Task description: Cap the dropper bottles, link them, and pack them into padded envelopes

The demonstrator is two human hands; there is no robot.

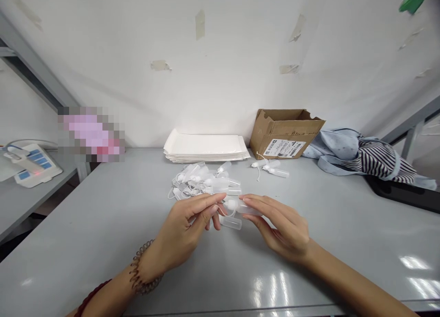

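Between my two hands is a small translucent plastic dropper bottle, lying roughly sideways with its white neck toward the left. My right hand is closed around the bottle's body. At the neck end, my left hand pinches with thumb and fingers where the thin white cap strap runs; the cap itself is mostly hidden by the fingers. Just below the held bottle, another dropper bottle lies near my left fingertips. Beyond my hands sits a loose pile of similar bottles, their straps tangled.
A stack of white padded envelopes lies against the wall. To its right stands an open cardboard box, with several bottles before it. Farther right are bunched fabric and a black object. A device occupies the left side table.
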